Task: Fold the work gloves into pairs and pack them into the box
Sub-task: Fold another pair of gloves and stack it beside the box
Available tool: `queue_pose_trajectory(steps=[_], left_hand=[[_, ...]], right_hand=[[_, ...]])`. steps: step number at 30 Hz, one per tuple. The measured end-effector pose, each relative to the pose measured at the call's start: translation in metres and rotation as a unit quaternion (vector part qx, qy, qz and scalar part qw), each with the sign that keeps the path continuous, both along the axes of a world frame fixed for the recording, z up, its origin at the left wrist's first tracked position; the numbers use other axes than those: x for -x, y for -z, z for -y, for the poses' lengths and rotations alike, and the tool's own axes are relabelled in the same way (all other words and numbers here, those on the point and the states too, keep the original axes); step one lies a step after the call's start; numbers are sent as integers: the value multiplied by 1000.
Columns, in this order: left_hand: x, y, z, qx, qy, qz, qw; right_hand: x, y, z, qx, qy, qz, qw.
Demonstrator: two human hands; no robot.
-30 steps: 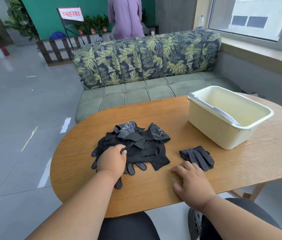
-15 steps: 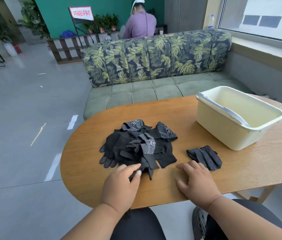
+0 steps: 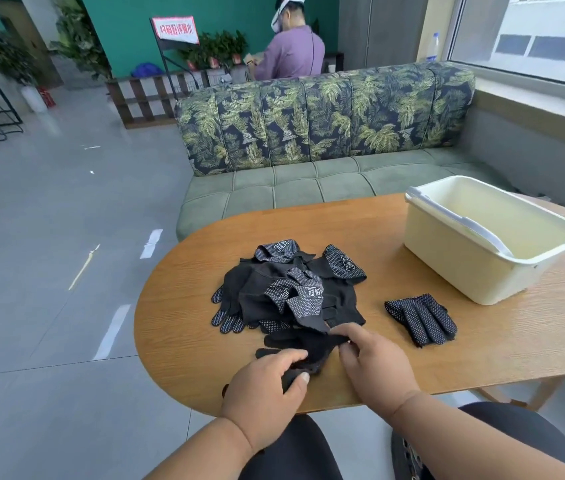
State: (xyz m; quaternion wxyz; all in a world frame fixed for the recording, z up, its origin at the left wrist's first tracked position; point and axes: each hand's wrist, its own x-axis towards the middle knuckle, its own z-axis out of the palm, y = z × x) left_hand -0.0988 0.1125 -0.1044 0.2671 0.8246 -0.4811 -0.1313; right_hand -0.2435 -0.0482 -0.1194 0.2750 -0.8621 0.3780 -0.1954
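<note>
Landmark: pile of gloves at mid-table.

- Black glove: lay flat just in front of pile, toward table's near edge.
- Left hand: fingers curled, gripped glove's near end.
- Right hand: thumb and forefinger pinched glove's right edge.
- Folded pair: right of pile, apart from it.
- Box: cream, open-topped, farther right of pile, beyond folded pair.
</note>
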Motion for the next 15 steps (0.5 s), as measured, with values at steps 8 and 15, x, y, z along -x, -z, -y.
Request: queue_pose_trajectory(steps=[8, 15], left_hand=[[-29, -12, 6, 111, -182, -249, 945], [-62, -26, -3, 153, -272, -373, 874]], right_hand=[[47, -14, -5, -43, 20, 34, 998], [35, -45, -15, -122, 38, 139, 982]])
